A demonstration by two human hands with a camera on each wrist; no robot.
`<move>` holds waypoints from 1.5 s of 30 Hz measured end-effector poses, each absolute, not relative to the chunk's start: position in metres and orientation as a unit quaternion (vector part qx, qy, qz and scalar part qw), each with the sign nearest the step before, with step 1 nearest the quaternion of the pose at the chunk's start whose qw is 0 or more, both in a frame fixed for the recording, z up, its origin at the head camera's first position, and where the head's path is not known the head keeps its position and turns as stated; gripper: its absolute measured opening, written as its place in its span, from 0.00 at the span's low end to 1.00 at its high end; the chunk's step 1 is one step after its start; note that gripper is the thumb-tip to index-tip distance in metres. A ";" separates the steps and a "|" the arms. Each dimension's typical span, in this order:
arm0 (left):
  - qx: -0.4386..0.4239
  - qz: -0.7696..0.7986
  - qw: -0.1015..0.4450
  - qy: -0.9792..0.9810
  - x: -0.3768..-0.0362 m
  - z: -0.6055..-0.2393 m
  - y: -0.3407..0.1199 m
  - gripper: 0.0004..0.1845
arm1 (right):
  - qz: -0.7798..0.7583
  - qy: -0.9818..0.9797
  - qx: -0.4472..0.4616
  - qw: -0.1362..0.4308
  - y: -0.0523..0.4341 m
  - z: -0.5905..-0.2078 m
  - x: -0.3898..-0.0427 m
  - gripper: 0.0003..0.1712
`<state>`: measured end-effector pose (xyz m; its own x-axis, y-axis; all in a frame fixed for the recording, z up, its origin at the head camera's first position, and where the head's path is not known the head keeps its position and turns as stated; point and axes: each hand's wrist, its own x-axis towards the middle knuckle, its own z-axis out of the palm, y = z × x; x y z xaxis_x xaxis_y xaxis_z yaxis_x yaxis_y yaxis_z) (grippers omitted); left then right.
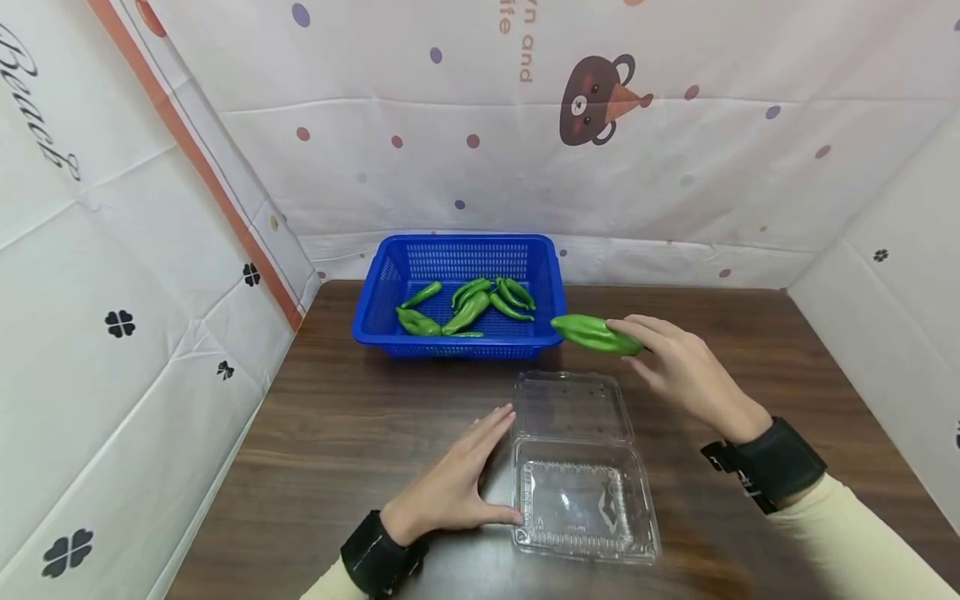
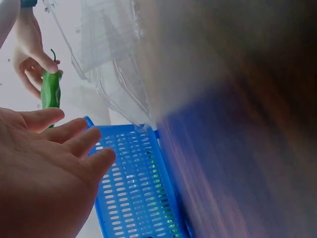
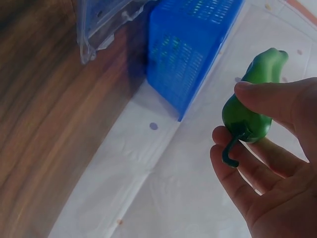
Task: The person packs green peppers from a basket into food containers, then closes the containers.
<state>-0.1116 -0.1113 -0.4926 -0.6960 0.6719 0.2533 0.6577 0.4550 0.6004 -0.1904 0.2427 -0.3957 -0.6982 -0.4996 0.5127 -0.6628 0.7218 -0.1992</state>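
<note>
Pepper point(image 1: 592, 334), green, glossy: likely light, firm, slippery | best held near stem end | right hand point(image 1: 682, 367) pinches it there | left hand point(image 1: 453, 487) loose, straight-fingered beside clamshell point(image 1: 558, 500)

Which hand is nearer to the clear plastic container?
Left. The left hand is at the left edge of the clear container; the right hand is off its far right corner.
</note>
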 end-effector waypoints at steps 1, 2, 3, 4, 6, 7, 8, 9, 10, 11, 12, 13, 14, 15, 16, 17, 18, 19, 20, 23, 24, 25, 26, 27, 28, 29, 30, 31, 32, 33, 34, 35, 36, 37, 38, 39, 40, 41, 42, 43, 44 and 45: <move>0.393 0.345 0.010 0.852 -0.111 -0.493 -0.111 0.70 | 0.186 -0.901 0.324 0.220 0.242 -0.396 -0.188 0.39; 0.395 0.343 0.011 0.852 -0.110 -0.493 -0.110 0.70 | 0.186 -0.900 0.325 0.223 0.242 -0.396 -0.186 0.39; 0.396 0.341 0.012 0.853 -0.109 -0.493 -0.110 0.71 | 0.185 -0.898 0.328 0.227 0.242 -0.396 -0.184 0.39; 0.396 0.340 0.013 0.853 -0.108 -0.493 -0.109 0.72 | 0.183 -0.897 0.330 0.229 0.242 -0.397 -0.182 0.40; 0.394 0.340 0.018 0.854 -0.106 -0.493 -0.108 0.72 | 0.183 -0.895 0.335 0.230 0.243 -0.398 -0.178 0.40; 0.392 0.340 0.020 0.854 -0.106 -0.493 -0.108 0.73 | 0.183 -0.895 0.337 0.229 0.243 -0.399 -0.176 0.40; 0.391 0.339 0.022 0.855 -0.105 -0.494 -0.108 0.73 | 0.184 -0.894 0.339 0.228 0.243 -0.400 -0.174 0.41; 0.390 0.339 0.023 0.856 -0.104 -0.494 -0.108 0.73 | 0.183 -0.894 0.342 0.226 0.243 -0.401 -0.173 0.41; 0.389 0.339 0.025 0.856 -0.104 -0.495 -0.108 0.73 | 0.183 -0.893 0.344 0.224 0.243 -0.401 -0.171 0.41; 0.387 0.339 0.027 0.857 -0.103 -0.495 -0.108 0.73 | 0.183 -0.893 0.346 0.222 0.244 -0.402 -0.170 0.42; 0.387 0.340 0.027 0.857 -0.103 -0.495 -0.107 0.73 | 0.182 -0.893 0.349 0.220 0.244 -0.403 -0.169 0.42; 0.387 0.339 0.029 0.857 -0.102 -0.496 -0.107 0.73 | 0.180 -0.892 0.353 0.218 0.244 -0.404 -0.167 0.42; 0.387 0.339 0.030 0.857 -0.102 -0.496 -0.107 0.73 | 0.179 -0.891 0.357 0.218 0.244 -0.404 -0.166 0.42; 0.388 0.340 0.030 0.856 -0.102 -0.497 -0.108 0.73 | 0.177 -0.890 0.361 0.217 0.244 -0.405 -0.165 0.43; 0.389 0.340 0.030 0.856 -0.102 -0.497 -0.108 0.73 | 0.174 -0.888 0.366 0.217 0.244 -0.406 -0.163 0.43; 0.391 0.341 0.031 0.854 -0.102 -0.497 -0.108 0.73 | 0.173 -0.887 0.369 0.216 0.244 -0.407 -0.162 0.43; 0.393 0.342 0.031 0.853 -0.102 -0.497 -0.108 0.73 | 0.171 -0.887 0.371 0.215 0.244 -0.407 -0.160 0.44; 0.397 0.342 0.030 0.852 -0.102 -0.498 -0.108 0.73 | 0.169 -0.887 0.373 0.214 0.244 -0.408 -0.159 0.44; 0.399 0.341 0.029 0.850 -0.102 -0.498 -0.108 0.72 | 0.167 -0.886 0.375 0.214 0.244 -0.409 -0.157 0.44; 0.404 0.340 0.032 0.848 -0.102 -0.498 -0.108 0.71 | 0.163 -0.887 0.378 0.208 0.244 -0.411 -0.151 0.45; 0.404 0.338 0.033 0.849 -0.102 -0.498 -0.108 0.71 | 0.161 -0.887 0.380 0.207 0.244 -0.411 -0.149 0.45; 0.404 0.336 0.033 0.851 -0.102 -0.499 -0.108 0.70 | 0.160 -0.887 0.382 0.205 0.244 -0.412 -0.147 0.45; 0.401 0.334 0.036 0.852 -0.102 -0.498 -0.108 0.70 | 0.159 -0.886 0.384 0.204 0.244 -0.412 -0.145 0.45; 0.400 0.333 0.039 0.853 -0.102 -0.499 -0.108 0.69 | 0.158 -0.885 0.387 0.203 0.244 -0.413 -0.144 0.45; 0.399 0.331 0.040 0.854 -0.102 -0.499 -0.108 0.69 | 0.158 -0.885 0.389 0.203 0.244 -0.413 -0.142 0.45; 0.398 0.330 0.042 0.855 -0.102 -0.499 -0.108 0.69 | 0.159 -0.884 0.391 0.202 0.244 -0.413 -0.141 0.45; 0.398 0.327 0.041 0.856 -0.102 -0.500 -0.108 0.68 | 0.160 -0.883 0.393 0.202 0.244 -0.414 -0.139 0.45; 0.398 0.326 0.041 0.857 -0.102 -0.500 -0.108 0.68 | 0.161 -0.882 0.394 0.201 0.243 -0.414 -0.137 0.45; 0.398 0.325 0.041 0.857 -0.103 -0.501 -0.108 0.68 | 0.161 -0.881 0.396 0.202 0.243 -0.414 -0.136 0.45; 0.398 0.324 0.041 0.857 -0.103 -0.501 -0.107 0.67 | 0.162 -0.880 0.399 0.202 0.243 -0.414 -0.134 0.46; 0.399 0.325 0.041 0.857 -0.103 -0.501 -0.107 0.67 | 0.161 -0.879 0.401 0.201 0.242 -0.415 -0.133 0.46; 0.401 0.324 0.036 0.856 -0.103 -0.501 -0.107 0.67 | 0.161 -0.878 0.404 0.201 0.242 -0.416 -0.131 0.46; 0.401 0.325 0.037 0.856 -0.104 -0.502 -0.107 0.66 | 0.159 -0.876 0.408 0.201 0.241 -0.417 -0.129 0.46; 0.400 0.328 0.041 0.855 -0.104 -0.502 -0.107 0.66 | 0.157 -0.876 0.410 0.201 0.241 -0.418 -0.128 0.46; 0.400 0.330 0.044 0.854 -0.104 -0.502 -0.107 0.66 | 0.156 -0.875 0.413 0.201 0.240 -0.419 -0.126 0.46; 0.400 0.331 0.046 0.853 -0.105 -0.502 -0.107 0.66 | 0.155 -0.874 0.415 0.199 0.240 -0.420 -0.124 0.46; 0.401 0.329 0.044 0.854 -0.105 -0.502 -0.107 0.66 | 0.152 -0.874 0.417 0.197 0.239 -0.421 -0.122 0.46; 0.402 0.328 0.044 0.854 -0.105 -0.502 -0.107 0.66 | 0.151 -0.874 0.419 0.194 0.238 -0.422 -0.121 0.46; 0.402 0.327 0.045 0.854 -0.105 -0.502 -0.107 0.66 | 0.149 -0.874 0.421 0.193 0.237 -0.423 -0.119 0.46; 0.403 0.326 0.043 0.854 -0.104 -0.502 -0.107 0.66 | 0.149 -0.874 0.422 0.191 0.236 -0.423 -0.117 0.46; 0.403 0.325 0.042 0.854 -0.104 -0.502 -0.107 0.66 | 0.147 -0.873 0.425 0.189 0.235 -0.423 -0.116 0.46; 0.404 0.324 0.039 0.855 -0.104 -0.502 -0.107 0.66 | 0.147 -0.872 0.428 0.187 0.234 -0.423 -0.114 0.46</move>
